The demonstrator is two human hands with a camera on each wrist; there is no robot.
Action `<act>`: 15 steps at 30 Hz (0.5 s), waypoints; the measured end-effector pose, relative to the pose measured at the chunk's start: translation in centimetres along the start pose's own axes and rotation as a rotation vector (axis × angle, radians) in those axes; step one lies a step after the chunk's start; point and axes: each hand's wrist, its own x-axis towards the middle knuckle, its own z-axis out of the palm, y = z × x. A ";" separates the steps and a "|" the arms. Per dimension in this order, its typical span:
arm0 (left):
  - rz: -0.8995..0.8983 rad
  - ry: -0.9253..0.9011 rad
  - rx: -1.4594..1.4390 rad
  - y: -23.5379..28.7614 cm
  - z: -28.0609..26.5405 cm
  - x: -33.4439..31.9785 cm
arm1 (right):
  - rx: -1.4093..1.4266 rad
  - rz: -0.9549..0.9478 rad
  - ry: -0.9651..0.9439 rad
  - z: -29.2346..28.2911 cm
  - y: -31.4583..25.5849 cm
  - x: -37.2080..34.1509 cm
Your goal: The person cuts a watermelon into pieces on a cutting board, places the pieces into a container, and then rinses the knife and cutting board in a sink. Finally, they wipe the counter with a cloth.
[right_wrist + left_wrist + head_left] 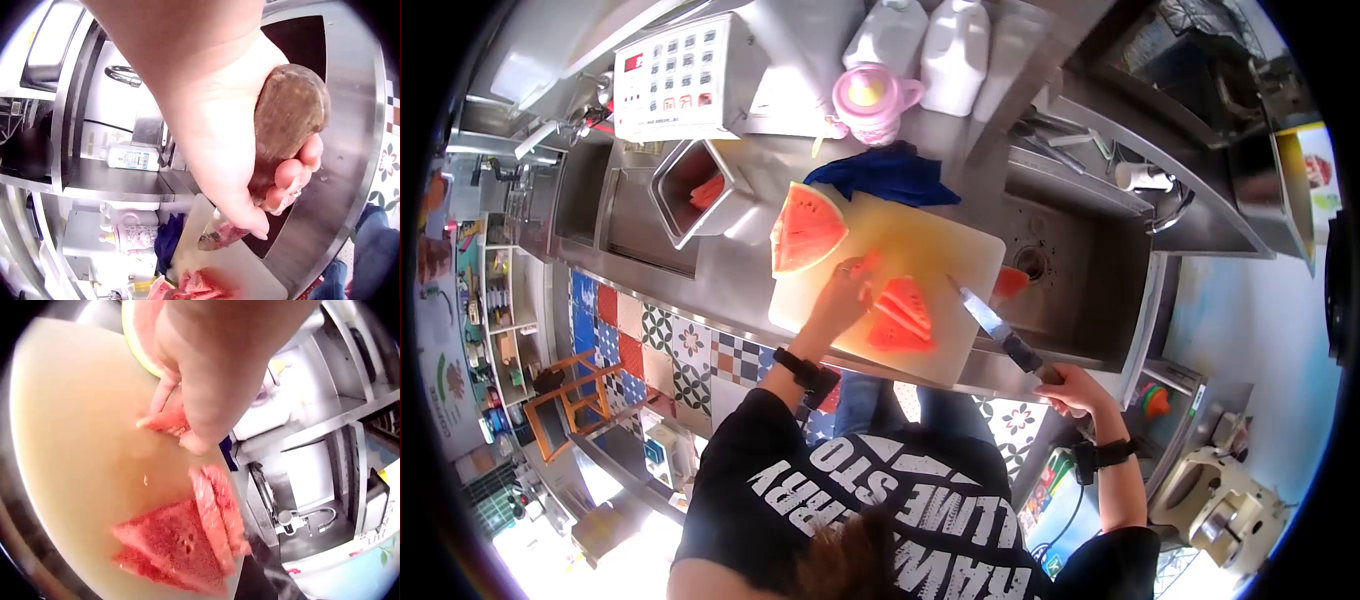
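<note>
On a pale cutting board (975, 235) lie several watermelon slices (905, 312), their red flesh facing up in the left wrist view. A large watermelon wedge (808, 232) with rind rests at the board's far left corner. My left hand (838, 305) is over the board between the wedge and the slices, pinching a small piece of watermelon (167, 422) between thumb and fingers. At the board's right, my right hand (1076, 388) grips a knife (1000, 328) by its brown wooden handle (289, 106). The blade points away, over the board's right side.
A metal container (662, 190) with red pieces stands left of the board. Behind the board are a dark blue cloth (890, 175), a pink cup (870, 110) and white jugs (953, 60). To the right is a sink (1080, 300), with a red watermelon piece (1009, 284) near its left edge.
</note>
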 end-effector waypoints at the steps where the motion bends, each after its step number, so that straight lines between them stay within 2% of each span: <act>1: -0.041 -0.017 -0.056 -0.8 -0.2 0.1 | 0.012 0.010 0.000 0.1 0.4 -0.1; 4: -0.196 0.028 -0.290 -2.1 -1.0 0.3 | 0.046 0.014 0.010 0.3 1.3 0.2; 7: -0.167 0.111 -0.393 -2.3 -0.7 0.8 | 0.082 -0.021 0.008 0.8 1.8 0.7; 10: -0.163 0.067 -0.611 -0.2 -1.0 1.5 | 0.093 -0.032 0.012 1.4 2.2 1.3; 13: 0.052 -0.071 -0.310 3.3 -1.7 2.4 | 0.120 0.003 0.019 2.0 2.4 1.8; 15: 0.306 -0.208 -0.084 3.8 -0.6 2.8 | 0.115 -0.005 0.020 2.3 3.1 2.0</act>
